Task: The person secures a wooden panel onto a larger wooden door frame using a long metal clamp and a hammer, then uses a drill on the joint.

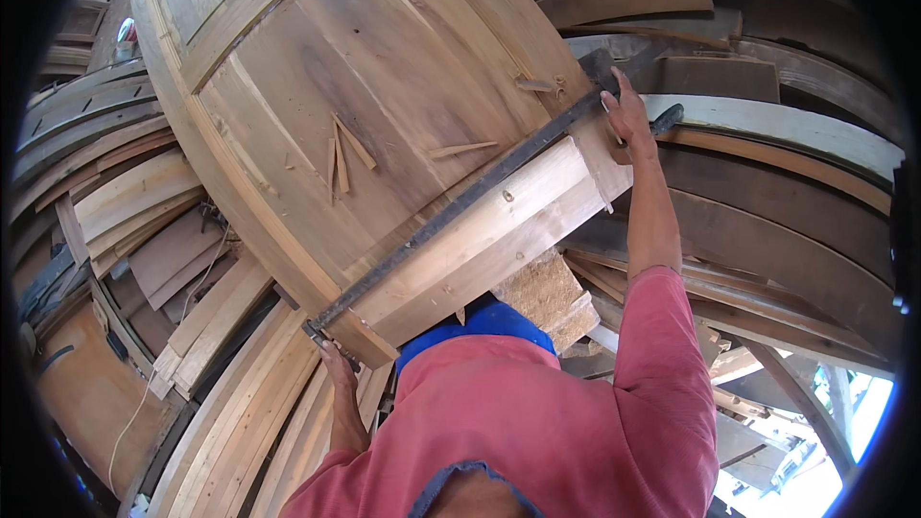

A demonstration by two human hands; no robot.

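While the left hand (341, 372) is touching the bar clamp (462, 208) at the wooden panel (384, 67)'s near-left corner, its grip unclear, the right hand (628, 115) is spreading fingers on the clamp's opposite end; slivers (356, 143) are lying mid-panel.

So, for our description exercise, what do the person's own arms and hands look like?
The right sleeve and left sleeve are plain pinkish-red. The right one ends around the elbow, leaving the slim right forearm uncovered. The right hand and left hand are gloveless.
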